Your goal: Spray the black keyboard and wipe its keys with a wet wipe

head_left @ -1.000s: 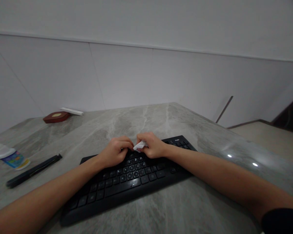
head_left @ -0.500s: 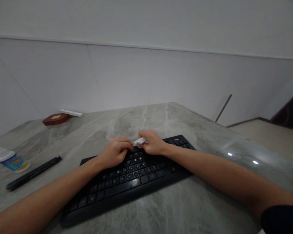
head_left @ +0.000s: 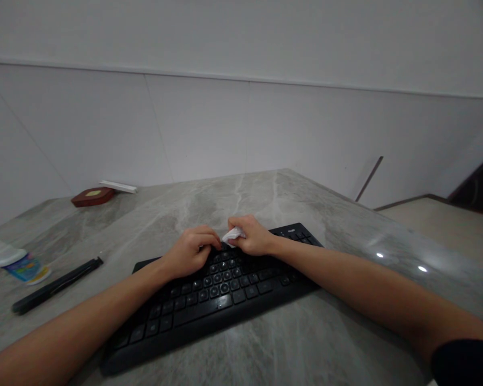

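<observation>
A black keyboard lies aslant on the marbled grey table, its keys toward me. My right hand is closed around a crumpled white tissue at the keyboard's back rows. Just left of it, my left hand rests over the keyboard's back edge, fingers curled down and closed on it. Its fingertips come close to the tissue; what lies right under them is hidden. Both forearms cross over parts of the keyboard.
At the left stand a bottle with a white cap and colourful label and a long black stick-like object. Farther back lie a reddish-brown box and a thin white bar by the wall. The table ends at right, above floor.
The right hand's tissue has shifted very slightly to the right and shows a little more. Both hands otherwise keep their places on the keyboard.
</observation>
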### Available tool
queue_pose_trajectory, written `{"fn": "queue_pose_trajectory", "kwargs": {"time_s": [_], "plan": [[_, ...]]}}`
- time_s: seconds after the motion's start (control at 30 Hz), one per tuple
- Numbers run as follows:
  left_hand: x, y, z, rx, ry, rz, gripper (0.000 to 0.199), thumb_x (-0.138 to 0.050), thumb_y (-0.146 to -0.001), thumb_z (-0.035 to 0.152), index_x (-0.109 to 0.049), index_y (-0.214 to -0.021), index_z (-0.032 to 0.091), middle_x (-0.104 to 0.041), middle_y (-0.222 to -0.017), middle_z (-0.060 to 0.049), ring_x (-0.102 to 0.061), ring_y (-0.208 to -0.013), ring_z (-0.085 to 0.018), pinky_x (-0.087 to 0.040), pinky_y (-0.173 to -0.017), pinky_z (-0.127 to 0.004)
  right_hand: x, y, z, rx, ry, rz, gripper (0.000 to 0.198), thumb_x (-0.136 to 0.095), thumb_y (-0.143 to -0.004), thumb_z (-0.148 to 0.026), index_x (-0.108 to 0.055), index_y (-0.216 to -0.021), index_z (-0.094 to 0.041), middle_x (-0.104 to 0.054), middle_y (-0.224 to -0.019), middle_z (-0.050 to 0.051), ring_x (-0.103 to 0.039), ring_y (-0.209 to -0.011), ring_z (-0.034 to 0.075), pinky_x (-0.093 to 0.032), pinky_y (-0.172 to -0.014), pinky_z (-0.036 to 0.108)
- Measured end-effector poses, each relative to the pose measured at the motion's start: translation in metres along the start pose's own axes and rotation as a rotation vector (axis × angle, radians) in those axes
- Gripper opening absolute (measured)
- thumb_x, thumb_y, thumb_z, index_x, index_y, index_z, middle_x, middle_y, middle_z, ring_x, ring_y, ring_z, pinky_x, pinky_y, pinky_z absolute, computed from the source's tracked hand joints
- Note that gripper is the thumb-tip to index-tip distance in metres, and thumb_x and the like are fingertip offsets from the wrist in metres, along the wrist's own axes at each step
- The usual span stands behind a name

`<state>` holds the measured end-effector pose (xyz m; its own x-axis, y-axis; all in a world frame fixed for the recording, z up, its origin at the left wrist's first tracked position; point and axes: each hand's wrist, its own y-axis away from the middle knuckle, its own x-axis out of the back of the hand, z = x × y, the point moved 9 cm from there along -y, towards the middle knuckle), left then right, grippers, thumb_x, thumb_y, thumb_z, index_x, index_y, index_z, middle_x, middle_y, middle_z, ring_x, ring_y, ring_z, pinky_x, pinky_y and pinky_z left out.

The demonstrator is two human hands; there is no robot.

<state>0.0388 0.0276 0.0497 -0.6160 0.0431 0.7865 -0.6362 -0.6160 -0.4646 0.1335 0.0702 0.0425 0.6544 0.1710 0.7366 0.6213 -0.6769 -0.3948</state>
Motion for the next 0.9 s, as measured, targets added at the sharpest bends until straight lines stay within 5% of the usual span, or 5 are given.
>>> {"fn": "queue_pose_trajectory", "kwargs": {"time_s": [0.17, 0.4, 0.6, 0.9], "plan": [[0.000, 0.000, -0.001, 0.001, 0.008, 0.003, 0.033, -0.040, -0.076, 0.001, -0.069, -0.081, 0.016, -0.067, -0.085, -0.004, -0.061, -0.083, -0.016, -0.049, -0.079, -0.031, 0.002, 0.000, 0.006, -0.072, 0.078, 0.046, 0.016, -0.062, -0.069, -0.010, -0.048, -0.066, -0.018, -0.049, -0.057, -0.005, -0.044, -0.056, 0.010, -0.027, -0.054, 0.022], [-0.001, 0.001, -0.004, 0.023, -0.007, 0.000, 0.032, -0.041, -0.076, 0.002, -0.069, -0.081, 0.017, -0.066, -0.084, -0.004, -0.061, -0.082, -0.017, -0.049, -0.077, -0.032, -0.003, 0.000, -0.006, 0.043, 0.005, -0.015, 0.010, -0.061, -0.073, -0.011, -0.053, -0.073, -0.016, -0.054, -0.063, -0.003, -0.049, -0.060, 0.011, -0.031, -0.056, 0.022], [0.000, 0.001, -0.001, -0.004, 0.004, 0.008, 0.033, -0.040, -0.075, 0.002, -0.069, -0.080, 0.017, -0.067, -0.086, -0.004, -0.061, -0.083, -0.017, -0.049, -0.079, -0.032, -0.001, 0.000, 0.002, -0.055, 0.057, 0.032, 0.011, -0.061, -0.073, -0.010, -0.052, -0.074, -0.016, -0.055, -0.064, -0.002, -0.049, -0.061, 0.012, -0.031, -0.057, 0.022], [0.001, 0.001, 0.000, -0.019, -0.026, 0.006, 0.035, -0.041, -0.072, 0.001, -0.070, -0.079, 0.018, -0.066, -0.081, -0.003, -0.060, -0.082, -0.017, -0.048, -0.077, -0.031, -0.003, 0.001, -0.004, 0.015, -0.037, -0.010, 0.005, -0.063, -0.078, -0.017, -0.058, -0.079, -0.016, -0.056, -0.065, -0.002, -0.050, -0.061, 0.011, -0.033, -0.057, 0.021]]}}
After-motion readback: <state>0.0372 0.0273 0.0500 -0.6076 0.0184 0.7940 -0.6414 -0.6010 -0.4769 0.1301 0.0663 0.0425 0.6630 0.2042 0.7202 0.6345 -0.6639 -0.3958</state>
